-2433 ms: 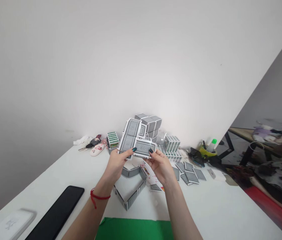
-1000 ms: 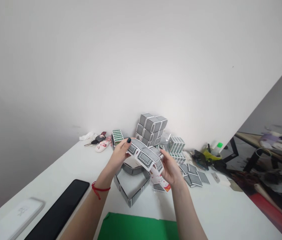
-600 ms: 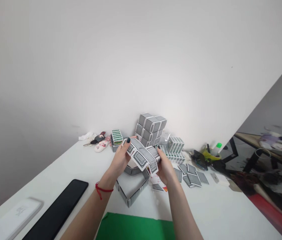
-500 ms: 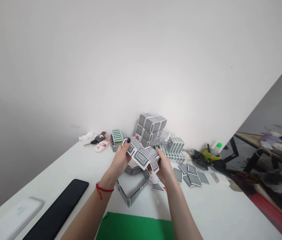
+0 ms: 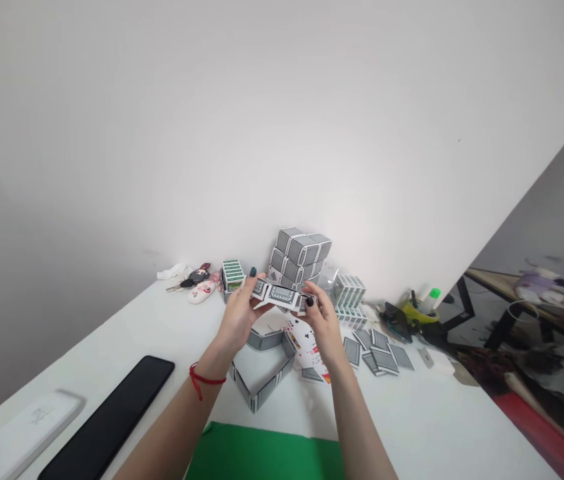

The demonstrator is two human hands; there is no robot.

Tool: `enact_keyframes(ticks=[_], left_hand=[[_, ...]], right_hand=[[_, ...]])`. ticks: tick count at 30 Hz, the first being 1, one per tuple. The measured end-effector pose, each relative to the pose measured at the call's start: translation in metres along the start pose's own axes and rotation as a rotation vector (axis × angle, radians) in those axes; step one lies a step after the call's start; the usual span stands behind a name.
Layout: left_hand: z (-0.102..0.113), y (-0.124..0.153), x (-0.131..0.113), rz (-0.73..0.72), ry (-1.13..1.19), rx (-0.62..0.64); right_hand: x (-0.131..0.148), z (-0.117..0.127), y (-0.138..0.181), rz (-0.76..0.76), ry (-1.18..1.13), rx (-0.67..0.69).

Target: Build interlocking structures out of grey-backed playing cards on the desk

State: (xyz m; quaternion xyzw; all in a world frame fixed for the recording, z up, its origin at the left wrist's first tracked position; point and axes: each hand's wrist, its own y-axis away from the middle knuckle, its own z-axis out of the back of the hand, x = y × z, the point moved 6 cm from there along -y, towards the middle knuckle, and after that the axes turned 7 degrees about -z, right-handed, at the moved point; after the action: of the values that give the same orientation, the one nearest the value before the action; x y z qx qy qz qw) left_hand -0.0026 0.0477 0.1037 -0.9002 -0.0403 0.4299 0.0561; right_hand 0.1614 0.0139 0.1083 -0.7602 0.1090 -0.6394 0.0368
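Observation:
Both my hands hold a strip of folded playing cards (image 5: 280,295) joined end to end, grey backs up, above the white table (image 5: 427,413). My left hand (image 5: 240,315) pinches its left end, and my right hand (image 5: 320,321) pinches its right end. Under the strip, an open frame of folded cards (image 5: 264,373) stands on the table. A face-up card (image 5: 306,340) lies just right of that frame, below my right hand.
Card cubes are stacked (image 5: 300,255) against the wall, with more card blocks (image 5: 348,293) and a green-backed block (image 5: 233,275) beside them. Loose cards (image 5: 377,350) lie to the right. A black phone (image 5: 109,423), a white case (image 5: 19,437), keys (image 5: 193,285) and a green mat (image 5: 267,457) are nearby.
The card strip has been turned from a slanted position to lie level and edge-on between my hands. My right hand rose a little. The frame on the table stayed put.

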Motion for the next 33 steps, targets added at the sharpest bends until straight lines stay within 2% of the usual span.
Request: enact_keyframes(ticks=[6,10,14,20,24,28,33], left_hand=[[0.009,-0.006,-0.008,0.008,-0.261,0.108],[0.018,-0.008,-0.021,0.031,-0.355,0.259],[0.022,-0.006,-0.025,0.106,-0.418,0.390],[0.025,-0.010,-0.017,0.075,-0.440,0.394],[0.031,-0.013,-0.011,-0.005,-0.517,0.365],[0.040,-0.009,-0.008,-0.112,-0.630,0.345],[0.060,0.000,0.008,-0.157,-0.663,0.362]], right_hand=[[-0.009,0.003,-0.002,-0.036,0.032,0.041],[-0.013,0.001,-0.002,-0.087,0.062,0.107],[-0.009,-0.001,0.000,-0.070,0.147,0.148],[-0.006,0.001,0.001,-0.045,0.246,0.204],[-0.013,0.005,0.000,-0.073,0.295,0.228],[-0.029,0.007,0.003,-0.035,0.347,0.262],[-0.059,0.004,0.015,0.020,0.401,0.246]])
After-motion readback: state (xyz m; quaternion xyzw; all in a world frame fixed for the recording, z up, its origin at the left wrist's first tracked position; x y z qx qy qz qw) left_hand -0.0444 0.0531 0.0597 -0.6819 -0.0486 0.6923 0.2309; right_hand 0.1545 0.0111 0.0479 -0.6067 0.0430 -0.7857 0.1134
